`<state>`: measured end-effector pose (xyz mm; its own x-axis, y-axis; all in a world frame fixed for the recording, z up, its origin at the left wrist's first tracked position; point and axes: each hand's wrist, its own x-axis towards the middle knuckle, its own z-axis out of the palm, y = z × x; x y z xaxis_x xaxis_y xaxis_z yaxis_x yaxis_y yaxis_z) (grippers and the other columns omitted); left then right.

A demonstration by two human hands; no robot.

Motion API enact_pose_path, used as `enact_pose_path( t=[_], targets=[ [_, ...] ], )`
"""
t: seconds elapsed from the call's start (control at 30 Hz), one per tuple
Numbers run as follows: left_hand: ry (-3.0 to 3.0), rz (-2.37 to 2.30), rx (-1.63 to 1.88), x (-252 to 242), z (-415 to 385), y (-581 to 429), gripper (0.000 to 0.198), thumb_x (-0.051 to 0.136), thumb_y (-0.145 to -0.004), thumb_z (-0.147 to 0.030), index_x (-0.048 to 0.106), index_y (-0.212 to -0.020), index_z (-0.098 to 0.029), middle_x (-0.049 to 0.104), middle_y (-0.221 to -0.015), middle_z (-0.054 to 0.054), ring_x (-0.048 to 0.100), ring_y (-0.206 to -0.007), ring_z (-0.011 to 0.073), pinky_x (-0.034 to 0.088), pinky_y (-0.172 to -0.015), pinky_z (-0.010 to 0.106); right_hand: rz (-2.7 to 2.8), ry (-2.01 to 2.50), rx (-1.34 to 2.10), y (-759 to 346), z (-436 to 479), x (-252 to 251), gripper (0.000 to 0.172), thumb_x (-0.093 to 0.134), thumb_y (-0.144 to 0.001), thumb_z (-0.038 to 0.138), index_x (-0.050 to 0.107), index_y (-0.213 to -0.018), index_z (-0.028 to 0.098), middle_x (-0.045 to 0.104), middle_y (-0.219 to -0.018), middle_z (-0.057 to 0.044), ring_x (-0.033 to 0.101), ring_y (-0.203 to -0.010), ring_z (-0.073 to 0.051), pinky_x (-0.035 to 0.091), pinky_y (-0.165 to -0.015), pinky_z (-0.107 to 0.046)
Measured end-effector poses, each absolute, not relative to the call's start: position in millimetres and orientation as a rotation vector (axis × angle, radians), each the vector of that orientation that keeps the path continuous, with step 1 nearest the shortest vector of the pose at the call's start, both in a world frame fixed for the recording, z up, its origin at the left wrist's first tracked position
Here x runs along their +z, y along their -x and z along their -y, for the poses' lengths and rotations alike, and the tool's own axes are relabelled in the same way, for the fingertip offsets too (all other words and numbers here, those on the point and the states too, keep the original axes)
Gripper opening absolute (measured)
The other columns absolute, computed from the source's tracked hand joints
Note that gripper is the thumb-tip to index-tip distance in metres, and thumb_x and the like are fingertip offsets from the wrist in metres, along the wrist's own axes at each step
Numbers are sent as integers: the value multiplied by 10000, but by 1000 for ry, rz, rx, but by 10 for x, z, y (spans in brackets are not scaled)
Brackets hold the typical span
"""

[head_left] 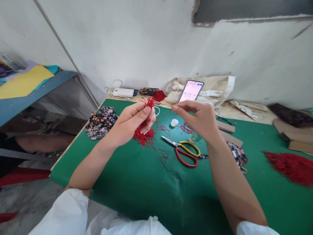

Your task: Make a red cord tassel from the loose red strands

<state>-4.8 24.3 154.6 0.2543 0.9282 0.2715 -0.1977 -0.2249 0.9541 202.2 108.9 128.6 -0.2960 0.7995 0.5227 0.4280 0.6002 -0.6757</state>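
The person's left hand [137, 120] has its thumb and fingers pressed around a red yarn bunch [150, 102], whose frayed tips stick up above the grip, over the green mat [127, 178]. The right hand [199, 114], raised well apart from it, pinches a fine red thread [168, 115] between thumb and forefinger; the thread slants back toward the left hand, though where it ends is hard to tell. The bunch looks very light and limp, likely to splay or shed strands if gripped loosely, so a firm hold around its gathered part, just below the tips, should suit it. The thread seems soft and apt to snag or snap under a hard tug; a fingertip pinch near its end seems right. Just below the left hand lie more red strands [144, 137], perhaps part of the same bunch. Nearby are scissors [175, 144], blades nearly together, and a small white cap [174, 122]. Farther out, a larger red bundle [290, 168] lies to the right.
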Motion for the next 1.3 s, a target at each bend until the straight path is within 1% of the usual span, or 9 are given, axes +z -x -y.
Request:
enact_pose_path(
  t=[0.23,0.43,0.7,0.8,0.97,1.03,1.1,1.17,1.3],
  targets=[
    [-1399,-733,1248,1539,-237,52,348,556,-919,-439,503,-727,-153,493,-598,-37,430,-471,33,362,-486,187,1700,966,617,-2088,-1016,1406,108,700,-824,316,724,-774,224,684,-695,0,626,-636,-128,483,-612,-281],
    [-1390,-761,1215,1489,-271,30,360,553,-917,-455,510,-739,-145,515,-644,-26,457,-520,33,359,-481,160,1644,817,699,-2119,-899,1515,128,654,-857,226,669,-736,189,670,-673,21,614,-608,-64,488,-602,-214],
    [-1356,-741,1182,1458,-280,-22,369,577,-900,-465,500,-735,-144,509,-616,-35,485,-516,41,396,-486,168,1650,653,963,-2122,-757,1588,149,592,-925,228,619,-789,172,692,-718,1,651,-618,-77,523,-573,-200],
    [-1351,-715,1167,1413,-288,-44,361,562,-913,-456,502,-744,-143,520,-621,-40,523,-525,45,435,-531,187,1643,607,1088,-2115,-715,1599,165,601,-930,259,610,-796,163,692,-722,-7,656,-601,-83,522,-544,-197],
    [-1393,-629,1156,1347,-299,-117,361,527,-941,-433,509,-735,-137,545,-594,-53,592,-533,50,526,-727,242,1575,503,1370,-2052,-644,1602,184,612,-931,303,587,-824,155,687,-740,-6,649,-585,-76,513,-519,-181],
    [-1353,-603,1136,1334,-293,-152,363,543,-932,-436,504,-729,-137,545,-582,-55,587,-510,50,519,-677,231,1541,462,1478,-2015,-626,1594,197,621,-925,312,578,-810,158,668,-724,6,636,-582,-67,514,-530,-174],
    [-1303,-589,1102,1321,-284,-183,370,561,-918,-450,501,-728,-138,540,-581,-51,570,-488,51,472,-557,203,1515,431,1553,-1983,-611,1584,206,628,-919,321,573,-798,163,653,-711,12,631,-595,-68,518,-547,-175],
    [-1279,-586,1076,1307,-275,-207,383,575,-905,-466,503,-723,-137,538,-572,-46,558,-484,51,449,-522,193,1497,411,1597,-1965,-599,1578,207,631,-915,324,573,-796,165,650,-711,9,628,-608,-74,524,-567,-186],
    [-1240,-572,1032,1280,-260,-237,397,597,-888,-486,502,-727,-135,529,-560,-61,543,-480,39,552,-696,255,1479,376,1599,-1972,-585,1595,204,628,-916,305,576,-782,161,647,-708,6,611,-604,-76,508,-565,-189]
  ],
)
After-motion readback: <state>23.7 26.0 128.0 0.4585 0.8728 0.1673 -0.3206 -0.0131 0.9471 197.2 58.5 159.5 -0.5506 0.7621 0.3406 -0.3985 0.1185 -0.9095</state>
